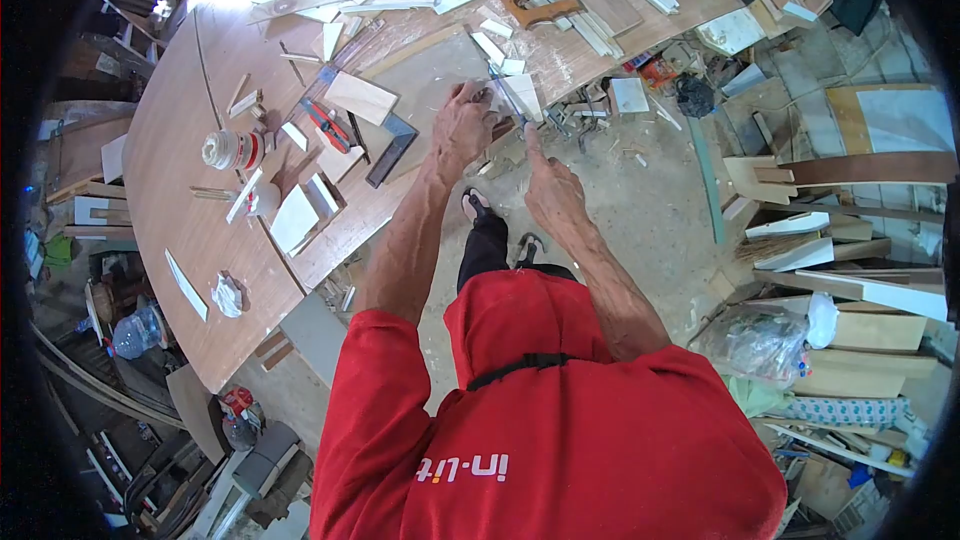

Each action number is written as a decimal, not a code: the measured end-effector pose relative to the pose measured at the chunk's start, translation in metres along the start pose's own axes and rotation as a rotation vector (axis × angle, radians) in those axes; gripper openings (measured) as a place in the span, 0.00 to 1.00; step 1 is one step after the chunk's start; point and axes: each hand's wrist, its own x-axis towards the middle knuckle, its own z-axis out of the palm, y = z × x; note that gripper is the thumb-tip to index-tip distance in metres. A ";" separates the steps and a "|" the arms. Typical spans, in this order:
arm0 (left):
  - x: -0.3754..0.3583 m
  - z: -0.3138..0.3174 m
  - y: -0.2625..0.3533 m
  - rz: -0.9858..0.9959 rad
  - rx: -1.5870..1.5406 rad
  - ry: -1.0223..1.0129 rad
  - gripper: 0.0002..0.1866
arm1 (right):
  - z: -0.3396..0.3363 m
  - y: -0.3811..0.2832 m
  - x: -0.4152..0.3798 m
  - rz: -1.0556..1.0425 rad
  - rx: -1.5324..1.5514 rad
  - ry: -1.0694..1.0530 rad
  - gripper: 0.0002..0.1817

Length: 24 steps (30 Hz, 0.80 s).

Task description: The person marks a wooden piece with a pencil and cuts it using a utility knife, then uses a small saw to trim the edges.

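At the front edge of the bench, my left hand (463, 126) is closed, its fingers curled down over a small piece that they mostly hide. My right hand (556, 196) grips the near end of a long thin metal tool (512, 98), with the index finger stretched along it. The tool slants away from me, close to my left fingertips. A pale flat wood offcut (524, 95) lies beside it. To the left of my left hand are a try square (392, 151), a pale wood block (361, 97) and red-handled pliers (327, 126).
The wooden bench (180, 230) carries scattered offcuts, a handsaw (535, 0) with a wooden handle, a round jar (232, 150) and a crumpled white wad (227, 294). Wood scraps litter the floor under the edge. Stacked boards (860, 290) and a filled plastic bag (752, 340) stand right.
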 end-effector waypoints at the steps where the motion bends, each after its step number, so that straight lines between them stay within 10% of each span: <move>1: 0.000 -0.002 0.001 -0.003 0.000 -0.011 0.16 | 0.006 0.003 0.001 -0.026 0.036 -0.011 0.47; 24: 0.003 -0.020 0.020 -0.157 -0.067 -0.002 0.12 | -0.006 -0.008 0.014 -0.016 0.067 -0.090 0.48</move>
